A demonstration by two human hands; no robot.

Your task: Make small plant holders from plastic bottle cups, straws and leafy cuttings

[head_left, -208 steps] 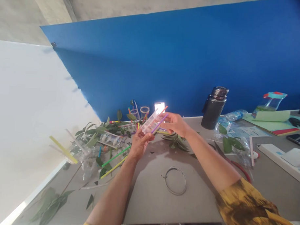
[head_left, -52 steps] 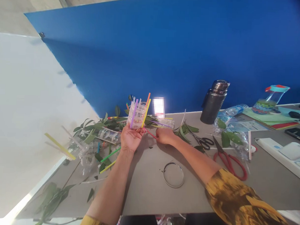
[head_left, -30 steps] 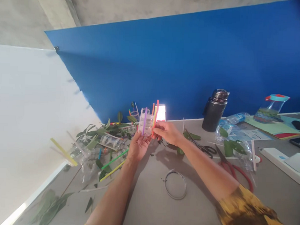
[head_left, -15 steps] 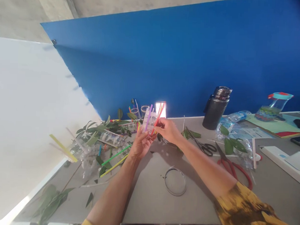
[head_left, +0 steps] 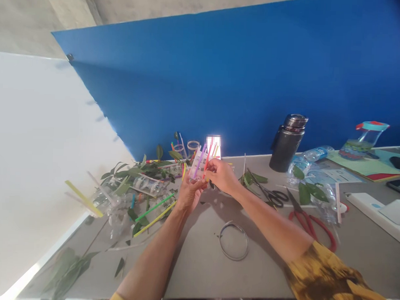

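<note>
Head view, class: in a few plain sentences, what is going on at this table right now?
A person's left hand holds a clear plastic piece with coloured straws along it, raised above the grey table. The right hand pinches a red straw against its side. Leaves, loose straws and cut bottles lie at the left. A wire ring lies in front, with black scissors and red scissors at the right.

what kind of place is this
Probably a craft desk against a blue partition wall: coloured plastic drinking straws, cut clear plastic bottles and red-handled scissors lie about the grey tabletop.
</note>
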